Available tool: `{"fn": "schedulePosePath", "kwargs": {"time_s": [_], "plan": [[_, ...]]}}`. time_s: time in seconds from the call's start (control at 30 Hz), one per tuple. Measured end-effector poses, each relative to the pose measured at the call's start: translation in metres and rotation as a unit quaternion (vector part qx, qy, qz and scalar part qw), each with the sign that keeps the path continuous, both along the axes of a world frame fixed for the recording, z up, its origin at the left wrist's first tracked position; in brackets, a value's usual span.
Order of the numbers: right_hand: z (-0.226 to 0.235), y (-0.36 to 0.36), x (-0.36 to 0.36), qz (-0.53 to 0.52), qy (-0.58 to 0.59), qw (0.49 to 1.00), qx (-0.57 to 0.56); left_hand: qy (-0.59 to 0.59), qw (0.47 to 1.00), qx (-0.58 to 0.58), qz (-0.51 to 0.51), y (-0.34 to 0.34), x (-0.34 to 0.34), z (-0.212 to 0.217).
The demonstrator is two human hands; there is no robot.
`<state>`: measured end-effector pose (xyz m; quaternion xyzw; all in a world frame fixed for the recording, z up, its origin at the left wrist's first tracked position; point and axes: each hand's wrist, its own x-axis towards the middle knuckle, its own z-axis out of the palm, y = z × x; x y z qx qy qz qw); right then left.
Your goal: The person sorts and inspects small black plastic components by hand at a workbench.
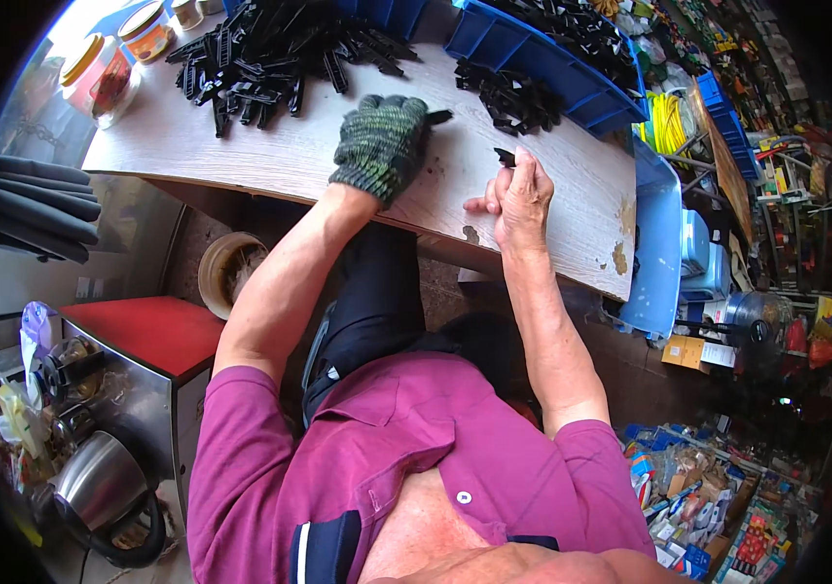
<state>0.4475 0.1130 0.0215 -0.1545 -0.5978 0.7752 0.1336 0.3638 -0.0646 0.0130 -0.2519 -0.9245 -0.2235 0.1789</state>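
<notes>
My left hand [377, 148], in a dark green knitted glove, is closed over the table [280, 161]. A black plastic part [439, 117] sticks out from its thumb side; the rest is hidden by the glove. Bare, my right hand [521, 202] pinches a small black plastic piece [505, 157] between thumb and forefinger, a little to the right of the glove. Beyond the left hand is a large heap of long, slotted black plastic parts [260, 60]. A smaller pile of short black pieces [508, 97] lies beyond the right hand.
A blue bin [541, 76] with black pieces stands at the back right. Two lidded jars, one with an orange label [145, 35], are at the back left. A blue tub [657, 243] adjoins the table's right end. At lower left are a red-topped cabinet [148, 331] and kettle [103, 479].
</notes>
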Motion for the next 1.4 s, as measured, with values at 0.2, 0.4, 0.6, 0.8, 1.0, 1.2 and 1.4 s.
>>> {"fn": "schedulePosePath", "kwargs": {"time_s": [0.2, 0.4, 0.6, 0.8, 1.0, 1.2, 1.4], "plan": [[-0.001, 0.003, 0.003, -0.049, 0.034, 0.998, -0.014, -0.105, 0.965, 0.161, -0.178, 0.017, 0.039, 0.002], [0.000, -0.003, 0.008, -0.056, 0.034, 0.998, 0.011, -0.149, 0.948, 0.215, -0.182, 0.025, 0.044, 0.001], [-0.020, 0.008, 0.005, -0.086, 0.045, 0.988, 0.118, -0.215, 0.908, 0.328, -0.148, 0.046, 0.056, 0.000], [-0.011, 0.012, 0.008, -0.121, 0.063, 0.982, 0.134, -0.221, 0.900, 0.348, -0.144, 0.074, 0.067, -0.002], [-0.024, 0.022, 0.005, -0.116, 0.068, 0.988, 0.082, -0.113, 0.935, 0.273, -0.195, 0.064, 0.048, -0.010], [0.006, 0.040, 0.001, -0.177, -0.060, 0.981, -0.044, 0.172, 0.984, 0.029, 0.033, -0.001, -0.050, 0.009], [0.030, 0.130, -0.013, -0.358, -0.071, 0.930, -0.035, 0.142, 0.983, -0.116, -0.023, -0.016, -0.076, -0.012]]}}
